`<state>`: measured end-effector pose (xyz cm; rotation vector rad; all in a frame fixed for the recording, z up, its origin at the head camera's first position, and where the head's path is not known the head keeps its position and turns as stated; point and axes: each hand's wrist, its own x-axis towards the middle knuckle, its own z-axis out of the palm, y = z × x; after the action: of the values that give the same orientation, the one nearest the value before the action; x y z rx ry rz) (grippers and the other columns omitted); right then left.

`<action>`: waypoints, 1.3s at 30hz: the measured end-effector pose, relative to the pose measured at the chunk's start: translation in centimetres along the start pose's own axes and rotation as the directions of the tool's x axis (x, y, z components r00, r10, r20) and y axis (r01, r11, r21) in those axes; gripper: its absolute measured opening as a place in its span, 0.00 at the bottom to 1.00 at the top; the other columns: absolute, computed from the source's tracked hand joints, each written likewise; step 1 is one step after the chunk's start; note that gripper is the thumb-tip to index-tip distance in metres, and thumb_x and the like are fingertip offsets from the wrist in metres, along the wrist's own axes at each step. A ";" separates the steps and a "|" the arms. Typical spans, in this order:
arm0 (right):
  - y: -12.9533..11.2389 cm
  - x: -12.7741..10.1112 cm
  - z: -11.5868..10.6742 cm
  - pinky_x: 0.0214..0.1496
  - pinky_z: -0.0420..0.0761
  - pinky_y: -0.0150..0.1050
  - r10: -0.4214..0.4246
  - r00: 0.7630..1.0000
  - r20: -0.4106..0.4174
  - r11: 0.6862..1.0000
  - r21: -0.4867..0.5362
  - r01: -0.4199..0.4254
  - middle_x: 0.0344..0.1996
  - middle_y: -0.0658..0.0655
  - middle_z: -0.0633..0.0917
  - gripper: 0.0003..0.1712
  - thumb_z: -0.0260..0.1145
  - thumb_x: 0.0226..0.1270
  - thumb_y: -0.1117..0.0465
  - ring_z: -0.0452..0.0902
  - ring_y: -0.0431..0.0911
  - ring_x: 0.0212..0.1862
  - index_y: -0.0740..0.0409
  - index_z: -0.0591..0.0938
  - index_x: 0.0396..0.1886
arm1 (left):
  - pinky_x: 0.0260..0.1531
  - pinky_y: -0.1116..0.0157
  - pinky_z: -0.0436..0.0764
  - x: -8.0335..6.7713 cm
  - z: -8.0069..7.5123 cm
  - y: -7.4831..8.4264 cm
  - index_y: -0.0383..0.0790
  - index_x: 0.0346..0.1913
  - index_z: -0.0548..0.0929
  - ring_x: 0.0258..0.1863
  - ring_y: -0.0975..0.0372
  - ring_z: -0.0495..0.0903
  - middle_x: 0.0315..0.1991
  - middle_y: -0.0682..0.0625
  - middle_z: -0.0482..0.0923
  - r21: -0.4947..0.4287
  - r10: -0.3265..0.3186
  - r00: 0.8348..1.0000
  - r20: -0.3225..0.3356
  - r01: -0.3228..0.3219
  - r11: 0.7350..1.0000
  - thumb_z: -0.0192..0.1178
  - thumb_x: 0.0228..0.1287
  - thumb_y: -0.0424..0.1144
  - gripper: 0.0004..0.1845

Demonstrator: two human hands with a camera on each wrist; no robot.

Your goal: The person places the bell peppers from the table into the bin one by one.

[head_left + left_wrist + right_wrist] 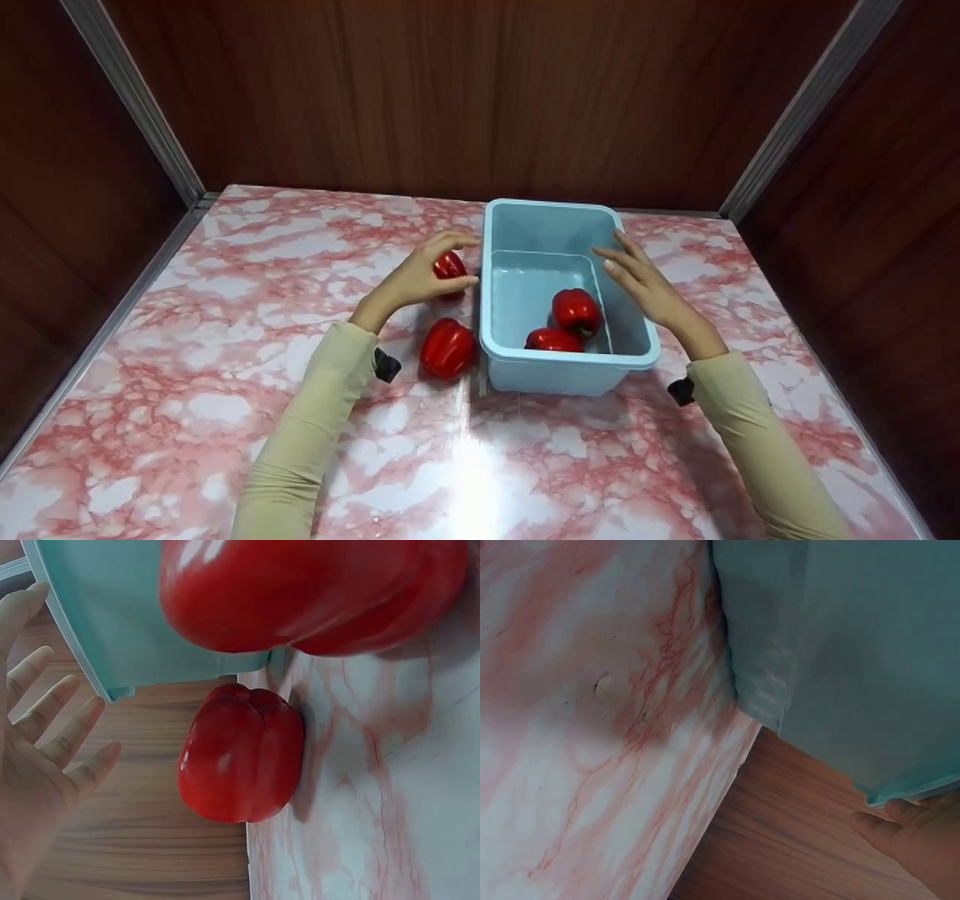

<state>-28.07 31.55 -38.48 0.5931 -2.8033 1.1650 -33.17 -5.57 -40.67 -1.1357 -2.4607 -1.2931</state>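
Note:
A light blue plastic bin [525,358] stands on the marbled table with two red bell peppers inside, one [576,311] leaning near the other [553,340]. Left of the bin, a red bell pepper [448,348] lies near its front corner, and another [450,265] sits farther back, partly hidden by my left hand [420,270]. That hand hovers over the back pepper, thumb and fingers spread; in the left wrist view the pepper [241,754] stands apart from the fingers [56,701]. My right hand [649,289] is at the bin's right rim, fingers extended over the inside.
Brown wood-look panels [480,97] rise behind the table and on both sides, with grey metal strips [142,97] at the corners. The marbled tabletop [225,405] reaches toward me, with a bright light reflection in front of the bin.

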 end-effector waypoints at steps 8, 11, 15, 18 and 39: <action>0.0 -0.1 0.0 0.67 0.43 0.65 -0.001 1.000 -0.007 1.000 0.002 0.001 0.73 0.56 0.46 0.27 0.49 0.72 0.46 0.38 0.55 0.73 0.50 0.69 0.65 | 0.54 0.50 0.73 -0.2 0.1 -0.3 0.55 0.61 0.72 0.61 0.56 0.68 0.61 0.54 0.69 -0.009 -0.034 0.999 0.009 0.034 0.999 0.66 0.53 0.53 0.31; 0.1 -0.1 0.0 0.67 0.43 0.65 0.000 1.000 -0.010 1.000 -0.001 0.000 0.73 0.56 0.46 0.26 0.48 0.72 0.46 0.38 0.55 0.73 0.50 0.70 0.65 | 0.54 0.50 0.74 -0.2 0.2 -0.4 0.50 0.61 0.72 0.60 0.53 0.69 0.61 0.53 0.69 -0.018 -0.045 0.999 0.013 0.045 0.999 0.66 0.53 0.53 0.32; 0.2 0.0 0.0 0.67 0.43 0.66 -0.004 1.000 -0.005 1.000 -0.001 0.004 0.73 0.57 0.46 0.27 0.48 0.72 0.45 0.38 0.56 0.73 0.51 0.69 0.65 | 0.53 0.49 0.74 -0.4 0.2 -0.5 0.48 0.62 0.71 0.58 0.54 0.70 0.62 0.51 0.68 -0.019 -0.076 0.997 0.016 0.077 0.997 0.66 0.53 0.53 0.33; 0.2 -0.1 0.0 0.67 0.44 0.66 0.001 1.000 -0.004 1.000 0.003 -0.001 0.73 0.56 0.46 0.27 0.49 0.71 0.45 0.38 0.56 0.73 0.50 0.69 0.65 | 0.53 0.49 0.74 -0.4 0.2 -0.6 0.50 0.61 0.72 0.57 0.55 0.71 0.62 0.50 0.69 -0.016 -0.088 0.996 0.016 0.088 0.996 0.67 0.52 0.52 0.32; 0.2 -0.1 0.0 0.67 0.44 0.66 0.020 1.000 0.000 1.000 0.005 -0.020 0.73 0.54 0.45 0.27 0.49 0.71 0.45 0.37 0.55 0.73 0.48 0.69 0.65 | 0.52 0.54 0.76 -0.6 0.7 -2.2 0.48 0.62 0.71 0.56 0.49 0.71 0.61 0.48 0.68 -0.009 -0.149 0.989 -0.005 0.149 0.989 0.68 0.53 0.47 0.32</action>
<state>-28.05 31.67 -38.66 0.5666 -2.8135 1.1755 -34.07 -6.13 -42.75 -0.9648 -2.5816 -1.3438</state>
